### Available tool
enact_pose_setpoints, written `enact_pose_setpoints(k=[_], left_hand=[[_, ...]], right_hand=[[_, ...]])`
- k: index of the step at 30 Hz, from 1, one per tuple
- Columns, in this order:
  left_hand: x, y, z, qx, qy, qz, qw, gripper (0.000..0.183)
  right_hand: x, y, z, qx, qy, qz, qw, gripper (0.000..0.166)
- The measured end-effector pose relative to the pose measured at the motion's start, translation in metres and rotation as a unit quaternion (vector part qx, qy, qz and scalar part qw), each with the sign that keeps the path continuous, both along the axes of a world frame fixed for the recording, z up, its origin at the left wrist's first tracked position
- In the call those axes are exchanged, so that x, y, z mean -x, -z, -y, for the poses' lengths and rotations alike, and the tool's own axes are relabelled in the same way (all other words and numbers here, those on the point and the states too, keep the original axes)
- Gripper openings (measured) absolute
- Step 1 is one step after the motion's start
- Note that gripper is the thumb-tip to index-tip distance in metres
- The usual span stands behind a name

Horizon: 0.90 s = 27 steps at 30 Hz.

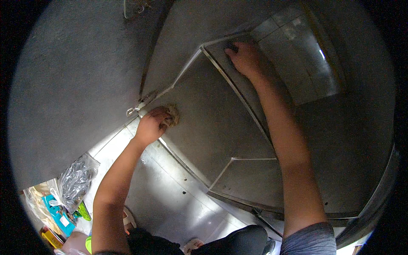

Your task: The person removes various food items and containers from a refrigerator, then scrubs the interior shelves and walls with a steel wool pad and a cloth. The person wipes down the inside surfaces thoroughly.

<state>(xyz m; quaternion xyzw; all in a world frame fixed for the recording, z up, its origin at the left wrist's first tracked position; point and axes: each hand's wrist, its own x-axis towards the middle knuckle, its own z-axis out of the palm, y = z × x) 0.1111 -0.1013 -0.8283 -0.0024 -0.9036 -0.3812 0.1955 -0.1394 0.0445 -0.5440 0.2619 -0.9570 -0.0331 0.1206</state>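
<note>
My left hand [151, 124] grips a crumpled yellowish-brown cloth or sponge [173, 115] and holds it against the lower left of a dark flat panel [210, 114]. The fingers look smudged with dirt. My right arm reaches far across to the upper right. There, my right hand [247, 59] is curled near the panel's upper corner, around a small dark thing [233, 47] whose kind I cannot tell. Between my arms, a light-edged metal strip [236, 86] runs diagonally across the dark surface. Close to my left hand sits a bent metal hook or latch [132, 111].
Pale floor tiles [172, 178] with small dark specks lie below the panel. At lower left are a clear plastic bag [78, 178], a teal packet [59, 216] and a yellow item [52, 238]. A tiled patch [296, 54], seen through or reflected, shows at upper right. My dark-clothed knee [245, 239] is below.
</note>
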Motion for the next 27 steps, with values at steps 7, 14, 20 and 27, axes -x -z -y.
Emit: enact_pose_setpoints(k=[7,14,20,27], left_hand=[[0.041,-0.014,-0.046,-0.058,0.023,-0.059,0.996,0.032],[0.011,0.0,-0.011,-0.003,0.023,-0.003,1.0,0.035],[0.016,0.006,-0.022,0.045,-0.011,-0.065,0.997,0.041],[0.029,0.0,-0.034,0.052,-0.008,-0.065,0.997,0.04]], right_hand=[[0.235,-0.069,-0.171,-0.108,0.092,0.102,0.985,0.039],[0.206,0.038,-0.129,-0.038,-0.201,-0.072,0.976,0.038],[0.297,-0.001,-0.137,-0.165,-0.065,0.046,0.983,0.039],[0.298,-0.02,-0.162,-0.251,-0.14,-0.174,0.942,0.036]])
